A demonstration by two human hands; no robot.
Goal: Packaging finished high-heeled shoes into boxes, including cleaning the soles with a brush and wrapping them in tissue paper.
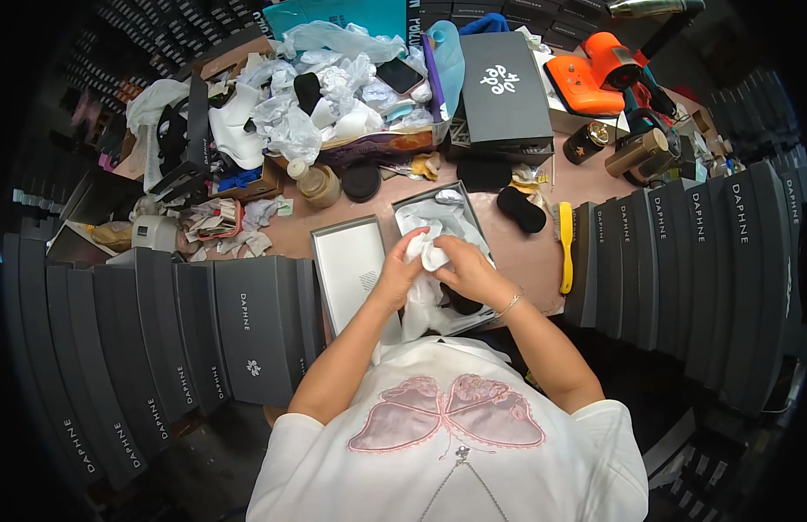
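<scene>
Both my hands meet over an open grey shoebox at the middle of the table. Between them is a crumpled piece of white tissue paper. My left hand grips its left side, and my right hand has its fingers closed on the right side. More white tissue lines the box and hangs toward its near edge. Something black shows inside the box, partly under my right wrist. The box lid lies to the left, its white inside facing up.
Stacked dark shoeboxes wall in the left, and more boxes the right. A yellow-handled brush lies at the right. Behind stand a carton of crumpled tissue, a jar, a closed shoebox and an orange device.
</scene>
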